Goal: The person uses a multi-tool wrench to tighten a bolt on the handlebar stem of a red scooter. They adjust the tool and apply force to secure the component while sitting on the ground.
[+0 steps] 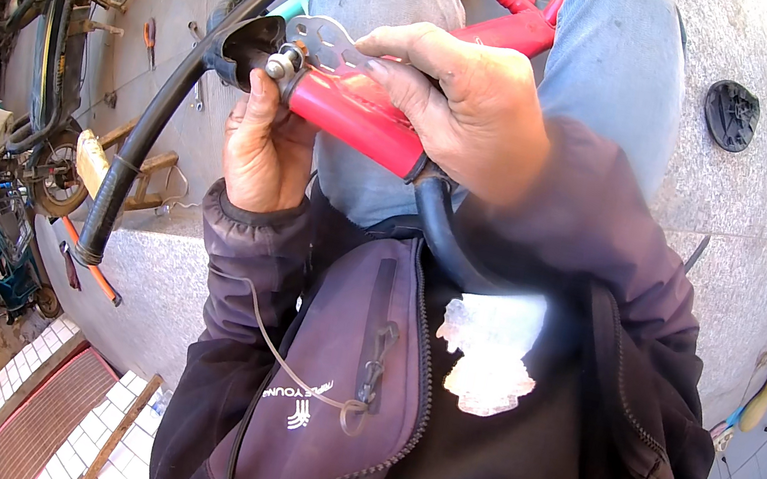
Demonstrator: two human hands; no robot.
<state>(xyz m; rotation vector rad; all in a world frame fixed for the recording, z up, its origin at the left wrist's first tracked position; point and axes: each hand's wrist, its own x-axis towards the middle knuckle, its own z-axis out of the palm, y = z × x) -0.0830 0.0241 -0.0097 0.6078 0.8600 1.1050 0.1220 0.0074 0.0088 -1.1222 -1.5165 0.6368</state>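
A red metal tube (353, 118), part of a small bike frame, lies across my lap between my knees. A bolt with a nut (282, 63) sticks out at its left end, beside a black cupped part (246, 44). My right hand (472, 107) pinches a flat silver multi-hole spanner (323, 42) between thumb and fingers, its far end over the nut area. Whether a hole is seated on the nut, I cannot tell. My left hand (267, 144) closes on the bolt end from below, thumb up against it, other fingers partly hidden behind the tube.
A black curved handlebar (161, 111) runs along my left side. Beyond it lie a screwdriver (150, 41), a small wooden stool (146, 174) and parked bikes (48, 62). To the right, a round black piece (730, 115) rests on the floor.
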